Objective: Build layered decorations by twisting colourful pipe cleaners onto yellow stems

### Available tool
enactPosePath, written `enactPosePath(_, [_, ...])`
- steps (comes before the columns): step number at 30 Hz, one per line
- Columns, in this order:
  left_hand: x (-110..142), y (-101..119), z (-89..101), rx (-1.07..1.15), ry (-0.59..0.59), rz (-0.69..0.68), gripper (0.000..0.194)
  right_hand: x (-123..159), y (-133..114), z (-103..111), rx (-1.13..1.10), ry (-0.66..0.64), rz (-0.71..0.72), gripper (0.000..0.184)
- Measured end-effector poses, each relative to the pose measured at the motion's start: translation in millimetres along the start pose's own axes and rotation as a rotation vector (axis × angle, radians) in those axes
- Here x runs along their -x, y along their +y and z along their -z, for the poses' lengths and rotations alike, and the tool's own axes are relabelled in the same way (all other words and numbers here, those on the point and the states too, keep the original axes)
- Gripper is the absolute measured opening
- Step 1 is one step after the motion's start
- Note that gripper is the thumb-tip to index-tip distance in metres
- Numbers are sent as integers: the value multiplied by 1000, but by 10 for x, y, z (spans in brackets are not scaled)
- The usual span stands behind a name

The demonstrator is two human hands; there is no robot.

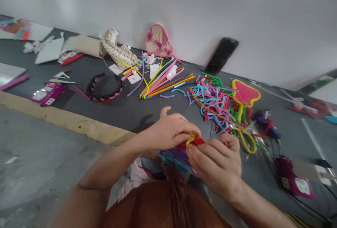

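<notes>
Close to my body, both hands are on a fuzzy piece made of pipe cleaners point(175, 159), with red, purple and blue strands. A yellow pipe cleaner point(190, 139) is pinched between my fingers at its red part. My left hand point(172, 129) grips the top from the left, fingers closed, little finger lifted. My right hand point(219, 159) pinches it from the right. My hands hide much of the piece. Beyond the right hand lies a pile of short cut pipe cleaners point(214, 103), mostly blue, pink, purple and red.
Long pipe cleaners point(165, 79) fan out on the dark table point(110, 115). A black phone point(222, 55) leans on the wall beside a pink, yellow-edged shape point(245, 94). Farther left are a dark braided headband point(104, 87), a purple packet point(48, 94) and a pink heart-like craft point(158, 40).
</notes>
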State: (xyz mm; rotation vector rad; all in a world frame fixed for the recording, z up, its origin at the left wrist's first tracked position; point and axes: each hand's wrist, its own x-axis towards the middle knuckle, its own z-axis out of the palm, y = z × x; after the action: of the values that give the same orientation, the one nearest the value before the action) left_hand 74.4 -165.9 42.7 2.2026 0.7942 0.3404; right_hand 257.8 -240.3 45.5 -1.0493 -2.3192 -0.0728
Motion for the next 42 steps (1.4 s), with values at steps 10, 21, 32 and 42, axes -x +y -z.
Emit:
enactPosePath(10, [-34, 27, -6, 10, -3, 35, 24, -86, 75, 114, -26, -3, 33, 15])
enactPosePath(21, [-3, 20, 29, 52, -21, 48, 9, -89, 512, 31, -417, 62, -467, 12])
enactPosePath(32, [12, -26, 8, 60, 2, 82, 10, 164, 549, -203, -942, -78, -886, 21])
enactPosePath(42, [-9, 53, 68, 17, -74, 24, 30, 111, 498, -320, -1393, -295, -980, 35])
